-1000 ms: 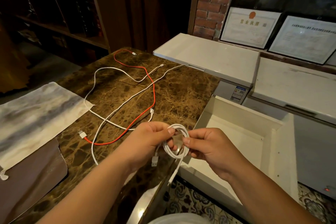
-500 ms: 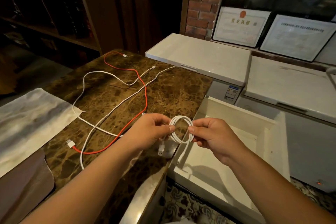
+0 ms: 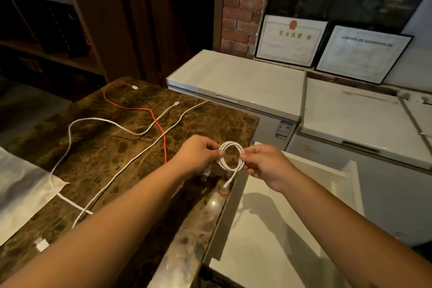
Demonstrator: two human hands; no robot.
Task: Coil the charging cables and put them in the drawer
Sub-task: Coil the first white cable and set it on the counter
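Observation:
A white charging cable wound into a small coil (image 3: pixel 231 147) hangs between my hands above the marble table's right edge. My left hand (image 3: pixel 198 154) pinches its left side and my right hand (image 3: pixel 264 163) pinches its right side. Two plug ends dangle below the coil. Beneath my right hand stands the open white drawer (image 3: pixel 350 184). On the brown marble table (image 3: pixel 112 156) lie a red cable (image 3: pixel 152 114) and two loose white cables (image 3: pixel 98 120), uncoiled and crossing each other.
A pale cloth (image 3: pixel 21 194) covers the table's left part. White chest freezers (image 3: pixel 240 79) stand behind the table and drawer, with framed certificates (image 3: pixel 289 40) leaning on the brick wall. Dark wooden shelves fill the back left.
Both hands have lifted the coil slightly and moved it rightward toward the drawer. The view has shifted right, so the loose cables sit further left.

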